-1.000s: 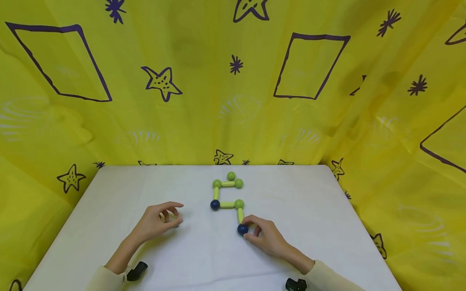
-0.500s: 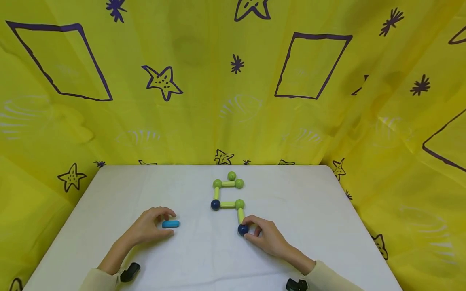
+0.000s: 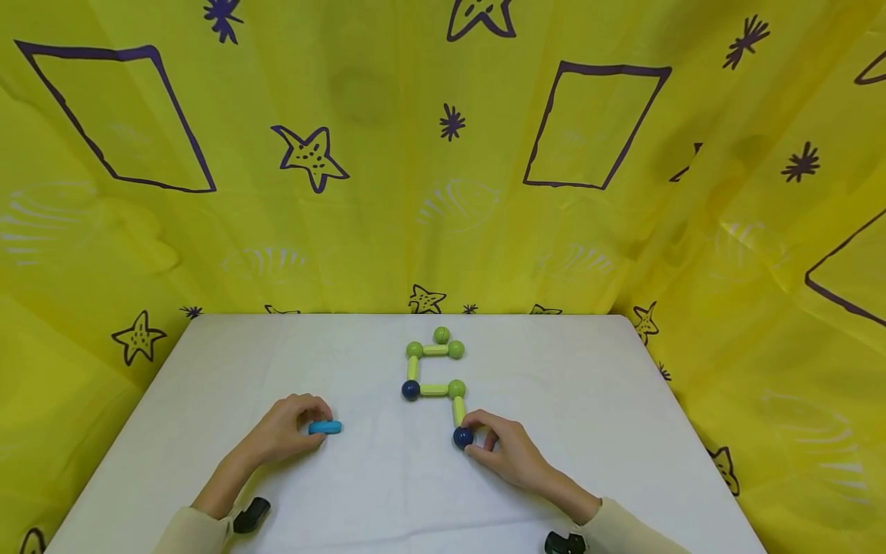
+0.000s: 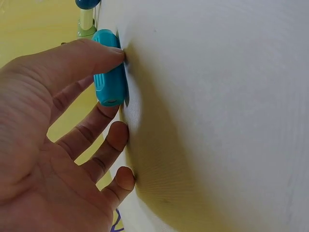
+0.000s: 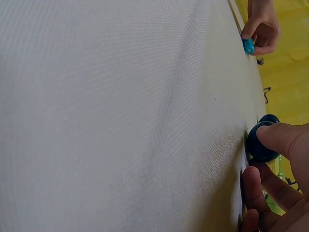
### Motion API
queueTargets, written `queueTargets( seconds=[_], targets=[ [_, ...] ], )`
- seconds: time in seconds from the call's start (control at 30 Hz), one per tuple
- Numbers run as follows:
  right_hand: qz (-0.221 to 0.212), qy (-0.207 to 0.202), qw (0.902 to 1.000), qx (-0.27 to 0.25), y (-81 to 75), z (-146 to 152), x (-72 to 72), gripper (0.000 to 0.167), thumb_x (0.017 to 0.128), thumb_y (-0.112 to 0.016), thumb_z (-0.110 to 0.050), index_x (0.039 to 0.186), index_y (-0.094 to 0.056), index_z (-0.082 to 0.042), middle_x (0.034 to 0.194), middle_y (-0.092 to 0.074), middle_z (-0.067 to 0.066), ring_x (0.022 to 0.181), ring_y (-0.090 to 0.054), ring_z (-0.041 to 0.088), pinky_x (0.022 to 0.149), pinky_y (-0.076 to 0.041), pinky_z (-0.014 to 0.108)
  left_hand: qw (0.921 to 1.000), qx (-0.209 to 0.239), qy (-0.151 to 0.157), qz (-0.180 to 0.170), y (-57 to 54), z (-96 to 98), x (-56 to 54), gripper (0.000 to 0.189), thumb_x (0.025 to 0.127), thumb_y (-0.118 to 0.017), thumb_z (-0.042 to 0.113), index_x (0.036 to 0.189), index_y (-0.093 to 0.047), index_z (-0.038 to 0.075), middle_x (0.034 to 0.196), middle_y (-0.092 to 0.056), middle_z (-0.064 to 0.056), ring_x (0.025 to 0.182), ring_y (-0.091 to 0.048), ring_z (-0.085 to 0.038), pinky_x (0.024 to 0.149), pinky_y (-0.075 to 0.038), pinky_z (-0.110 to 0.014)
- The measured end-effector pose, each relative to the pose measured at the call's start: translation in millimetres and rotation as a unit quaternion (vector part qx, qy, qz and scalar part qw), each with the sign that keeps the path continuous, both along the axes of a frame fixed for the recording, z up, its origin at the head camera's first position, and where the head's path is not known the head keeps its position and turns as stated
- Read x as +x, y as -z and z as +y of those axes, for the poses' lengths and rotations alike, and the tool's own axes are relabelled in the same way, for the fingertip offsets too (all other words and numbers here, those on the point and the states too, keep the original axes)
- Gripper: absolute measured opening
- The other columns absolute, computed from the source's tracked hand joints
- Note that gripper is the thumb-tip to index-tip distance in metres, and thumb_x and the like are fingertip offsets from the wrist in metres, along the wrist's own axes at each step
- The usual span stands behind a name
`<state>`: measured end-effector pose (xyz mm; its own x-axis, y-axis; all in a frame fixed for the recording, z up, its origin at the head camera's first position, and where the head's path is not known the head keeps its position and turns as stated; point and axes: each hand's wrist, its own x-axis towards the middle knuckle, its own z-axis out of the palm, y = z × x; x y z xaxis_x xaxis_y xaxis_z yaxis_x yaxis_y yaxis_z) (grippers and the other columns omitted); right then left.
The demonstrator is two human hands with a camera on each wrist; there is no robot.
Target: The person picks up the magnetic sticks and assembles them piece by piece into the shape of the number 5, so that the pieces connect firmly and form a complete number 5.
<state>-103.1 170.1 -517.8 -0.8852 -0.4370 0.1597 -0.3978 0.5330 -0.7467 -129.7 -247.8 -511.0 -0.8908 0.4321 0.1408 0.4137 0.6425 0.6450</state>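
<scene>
My left hand [image 3: 287, 428] pinches a short light-blue rod [image 3: 332, 427] lying on the white table. In the left wrist view the thumb lies across that ribbed blue rod [image 4: 110, 87], its other fingers spread behind. To the right, my right hand [image 3: 508, 454] holds a dark blue ball [image 3: 462, 438] between thumb and index finger. This ball sits at the near end of a chain of yellow-green rods and balls. The right wrist view shows the thumb on the dark blue ball [image 5: 260, 147], with the left hand [image 5: 263, 29] at the blue rod beyond.
The chain zigzags away through a green ball [image 3: 457, 388], a second dark blue ball [image 3: 411, 391] and further green balls. A loose-looking green ball [image 3: 441, 335] stands just behind its far end. A yellow patterned curtain [image 3: 374, 231] encloses the table's back and sides.
The left hand drew back slightly left and nearer, bringing the light-blue rod into sight on the table, then its thumb and fingers closed on it. The right hand stayed on the dark blue ball.
</scene>
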Motion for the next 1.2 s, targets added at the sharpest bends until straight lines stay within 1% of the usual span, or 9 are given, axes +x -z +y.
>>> queueTargets(
  seconds=[0.27, 0.37, 0.6, 0.77, 0.87, 1.03, 1.1, 1.2],
  targets=[
    [0.013, -0.004, 0.9999, -0.008, 1.8, 1, 0.1, 0.032, 0.088, -0.08, -0.008, 0.117, -0.068, -0.017, 0.107, -0.073, 0.0, 0.065, -0.054, 0.002, 0.058, -0.046, 0.022, 1.0, -0.005, 0.001, -0.006, -0.1, 0.1, 0.5, 0.024, 0.081, -0.081, 0.003, 0.091, -0.068, 0.021, 0.082, -0.061, 0.013, 0.081, -0.051, -0.012, 0.08, -0.045, -0.032],
    [0.007, -0.001, 1.0, -0.006, 2.3, 1, -0.1, 0.033, 0.088, -0.081, -0.008, 0.117, -0.068, -0.018, 0.107, -0.072, -0.001, 0.065, -0.055, 0.002, 0.058, -0.046, 0.022, 0.9999, -0.009, 0.002, -0.004, 0.2, 0.3, -0.4, 0.025, 0.081, -0.081, 0.003, 0.091, -0.068, 0.022, 0.082, -0.061, 0.015, 0.081, -0.05, -0.011, 0.08, -0.045, -0.032],
    [-0.007, 0.006, 1.0, 0.002, 4.3, 1, -1.2, 0.034, 0.088, -0.081, -0.009, 0.118, -0.068, -0.019, 0.109, -0.072, -0.003, 0.065, -0.055, 0.002, 0.059, -0.046, 0.022, 0.9995, 0.019, 0.024, 0.006, 0.6, 8.2, -1.1, 0.026, 0.08, -0.081, 0.002, 0.09, -0.068, 0.022, 0.083, -0.062, 0.014, 0.08, -0.05, -0.009, 0.077, -0.045, -0.031],
    [-0.001, 0.011, 0.9999, -0.001, 4.7, 1, -0.7, 0.035, 0.087, -0.081, -0.008, 0.117, -0.068, -0.02, 0.108, -0.072, -0.004, 0.065, -0.054, 0.002, 0.059, -0.046, 0.022, 0.9986, 0.035, 0.039, 0.013, 1.5, 23.4, -1.5, 0.026, 0.079, -0.082, 0.002, 0.09, -0.068, 0.022, 0.08, -0.061, 0.014, 0.077, -0.05, -0.01, 0.073, -0.043, -0.029],
    [0.006, 0.013, 0.9999, -0.003, 5.3, 0, -0.5, 0.035, 0.087, -0.082, -0.008, 0.117, -0.068, -0.02, 0.107, -0.072, -0.004, 0.065, -0.054, 0.002, 0.059, -0.046, 0.022, 0.9979, 0.042, 0.049, 0.009, 1.3, 35.5, -3.7, 0.026, 0.079, -0.082, 0.002, 0.091, -0.069, 0.022, 0.08, -0.061, 0.013, 0.077, -0.051, -0.012, 0.071, -0.043, -0.028],
    [0.01, 0.015, 0.9998, -0.004, 5.9, 0, -0.5, 0.035, 0.086, -0.082, -0.009, 0.117, -0.068, -0.02, 0.106, -0.071, -0.005, 0.064, -0.054, 0.002, 0.058, -0.046, 0.022, 0.9967, 0.046, 0.067, 0.005, 1.3, 57.5, -10.3, 0.026, 0.078, -0.08, 0.004, 0.092, -0.07, 0.023, 0.081, -0.061, 0.013, 0.077, -0.053, -0.013, 0.072, -0.043, -0.027],
    [0.008, 0.018, 0.9998, -0.005, 5.4, -1, -0.5, 0.035, 0.086, -0.083, -0.009, 0.116, -0.068, -0.02, 0.105, -0.071, -0.005, 0.064, -0.054, 0.002, 0.058, -0.046, 0.022, 0.9959, 0.047, 0.077, 0.01, 1.6, 66.6, -13.3, 0.025, 0.078, -0.08, 0.004, 0.093, -0.07, 0.022, 0.081, -0.061, 0.013, 0.077, -0.054, -0.013, 0.072, -0.043, -0.027],
    [0.003, 0.022, 0.9997, -0.008, 3.7, -1, -0.6, 0.035, 0.086, -0.083, -0.009, 0.116, -0.068, -0.02, 0.105, -0.071, -0.005, 0.063, -0.054, 0.002, 0.057, -0.046, 0.022, 0.9944, 0.054, 0.09, 0.007, 1.7, 79.7, -17.2, 0.024, 0.079, -0.08, 0.005, 0.094, -0.071, 0.021, 0.082, -0.061, 0.013, 0.078, -0.053, -0.014, 0.072, -0.043, -0.027]
  ],
)
